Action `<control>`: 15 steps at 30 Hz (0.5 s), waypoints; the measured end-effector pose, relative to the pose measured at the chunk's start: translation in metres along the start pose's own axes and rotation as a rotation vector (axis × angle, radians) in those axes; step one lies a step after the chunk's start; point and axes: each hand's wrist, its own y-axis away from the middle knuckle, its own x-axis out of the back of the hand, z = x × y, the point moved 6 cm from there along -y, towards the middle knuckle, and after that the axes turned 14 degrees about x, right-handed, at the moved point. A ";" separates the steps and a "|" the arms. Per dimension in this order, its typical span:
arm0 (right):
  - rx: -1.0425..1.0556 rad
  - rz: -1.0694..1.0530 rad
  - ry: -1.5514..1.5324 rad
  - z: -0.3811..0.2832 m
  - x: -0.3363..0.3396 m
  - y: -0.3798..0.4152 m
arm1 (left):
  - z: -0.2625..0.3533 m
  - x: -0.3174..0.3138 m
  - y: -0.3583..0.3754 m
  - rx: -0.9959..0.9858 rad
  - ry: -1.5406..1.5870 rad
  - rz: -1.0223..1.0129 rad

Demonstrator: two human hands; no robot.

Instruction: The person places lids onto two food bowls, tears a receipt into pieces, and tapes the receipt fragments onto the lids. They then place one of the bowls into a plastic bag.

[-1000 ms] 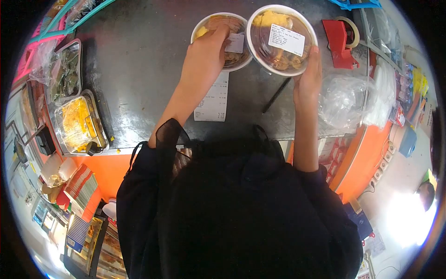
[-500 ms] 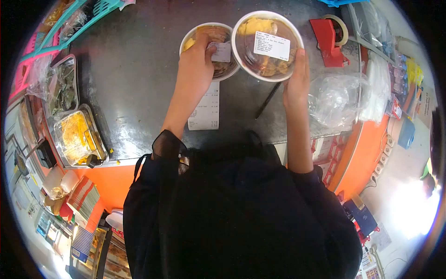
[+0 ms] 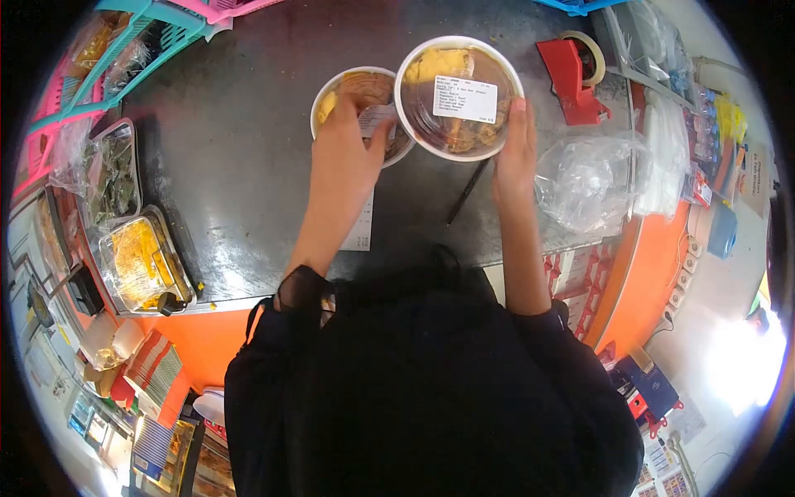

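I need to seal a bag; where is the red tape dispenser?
In the head view the red tape dispenser stands at the counter's far right, just right of the labelled bowl that the right hand holds, beyond the clear plastic bags.

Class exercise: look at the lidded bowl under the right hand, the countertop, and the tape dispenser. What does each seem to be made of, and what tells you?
Lidded bowl: probably plastic; a clear glossy lid shows the food, the rim is white. Countertop: likely stainless steel; grey, dull sheen, scuffed. Tape dispenser: apparently moulded red plastic, smooth and opaque.
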 end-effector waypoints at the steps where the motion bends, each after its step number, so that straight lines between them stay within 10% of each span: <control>1: 0.007 0.002 0.018 -0.002 -0.001 0.001 | 0.005 -0.003 0.004 -0.112 -0.126 0.041; 15: 0.097 0.036 0.087 -0.012 -0.004 0.000 | 0.002 -0.015 0.001 -0.056 -0.118 0.176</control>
